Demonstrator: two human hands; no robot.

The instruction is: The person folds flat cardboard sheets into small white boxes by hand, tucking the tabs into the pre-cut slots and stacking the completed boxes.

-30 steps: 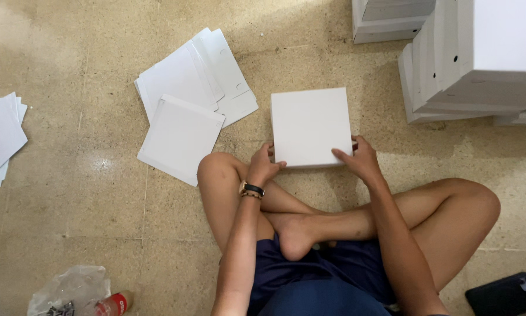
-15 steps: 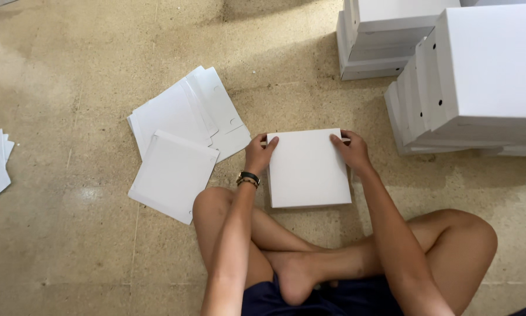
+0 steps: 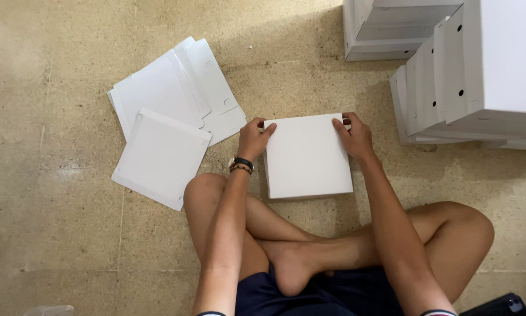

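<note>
Lying flat on the speckled floor [image 3: 58, 234] just ahead of the crossed legs, the white box [image 3: 308, 157] is gripped at its far corners — left hand [image 3: 253, 139] and right hand [image 3: 354, 136] each close fingers over an edge. Flat white cardboard sheets [image 3: 169, 117] fan out just left; stacked white boxes [image 3: 473, 70] stand well right.
</note>
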